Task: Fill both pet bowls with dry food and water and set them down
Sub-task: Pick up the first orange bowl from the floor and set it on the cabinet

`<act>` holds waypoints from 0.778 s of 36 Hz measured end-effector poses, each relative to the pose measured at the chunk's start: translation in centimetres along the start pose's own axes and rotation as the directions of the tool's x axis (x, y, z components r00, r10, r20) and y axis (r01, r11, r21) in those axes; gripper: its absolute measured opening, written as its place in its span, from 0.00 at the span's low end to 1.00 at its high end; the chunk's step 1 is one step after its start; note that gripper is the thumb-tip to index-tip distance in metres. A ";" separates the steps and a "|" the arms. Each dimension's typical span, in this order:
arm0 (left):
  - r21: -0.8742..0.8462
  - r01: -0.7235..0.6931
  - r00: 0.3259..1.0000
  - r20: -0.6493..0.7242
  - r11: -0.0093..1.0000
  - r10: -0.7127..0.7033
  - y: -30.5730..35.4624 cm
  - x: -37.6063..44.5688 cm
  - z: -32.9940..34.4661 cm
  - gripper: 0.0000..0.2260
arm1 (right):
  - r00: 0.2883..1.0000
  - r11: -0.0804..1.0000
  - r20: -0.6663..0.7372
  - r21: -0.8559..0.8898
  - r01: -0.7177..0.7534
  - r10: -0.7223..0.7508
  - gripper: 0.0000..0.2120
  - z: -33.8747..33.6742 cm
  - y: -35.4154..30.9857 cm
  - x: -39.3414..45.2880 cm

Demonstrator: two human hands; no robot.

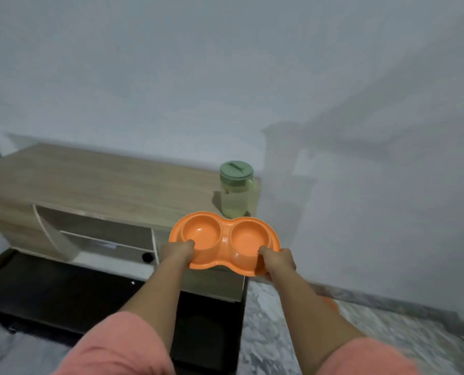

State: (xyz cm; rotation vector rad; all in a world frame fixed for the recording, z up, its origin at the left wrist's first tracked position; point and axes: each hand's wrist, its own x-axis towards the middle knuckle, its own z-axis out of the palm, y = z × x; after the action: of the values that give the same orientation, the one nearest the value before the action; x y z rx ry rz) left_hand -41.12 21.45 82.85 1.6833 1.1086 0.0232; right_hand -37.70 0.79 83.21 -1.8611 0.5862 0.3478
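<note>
An orange double pet bowl (223,236) with two round wells hangs in the air at the right end of a low wooden cabinet. Both wells look bare. My left hand (179,251) grips its near left rim, thumb inside the left well. My right hand (276,261) grips the near right rim, thumb over the edge. A clear jug (236,189) with a green lid and pale liquid inside stands on the cabinet top just behind the bowl.
The wooden cabinet (95,182) runs left along a white wall, with open shelves below its top. A dark low platform (49,290) lies in front of it. Marbled floor (293,334) shows on the right. Something orange (330,303) peeks out behind my right forearm.
</note>
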 end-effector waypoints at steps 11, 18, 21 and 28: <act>0.072 -0.033 0.999 -0.027 0.997 0.035 3.3 9.9 -9.8 0.23 | 0.996 0.999 -0.088 0.025 0.020 -0.018 0.29 13.5 -6.6 -2.7; 0.093 -0.042 0.999 -0.005 0.995 0.043 5.6 15.5 -10.3 0.25 | 0.994 1.000 -0.109 -0.004 -0.016 0.016 0.27 17.6 -9.7 0.3; 0.118 -0.028 0.999 -0.013 0.993 0.030 6.4 17.7 -10.1 0.25 | 0.995 0.999 -0.098 -0.033 -0.032 0.029 0.27 19.1 -10.7 2.1; 0.173 0.015 1.000 0.003 0.985 -0.016 7.9 22.0 -8.6 0.24 | 0.996 0.994 -0.066 -0.087 -0.064 0.058 0.23 21.8 -12.5 6.8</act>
State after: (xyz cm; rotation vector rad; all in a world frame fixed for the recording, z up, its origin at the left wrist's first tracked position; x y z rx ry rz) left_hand -27.90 42.51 82.00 1.8279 1.1476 -0.0892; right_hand -24.31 23.08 81.88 -1.9487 0.6816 0.3617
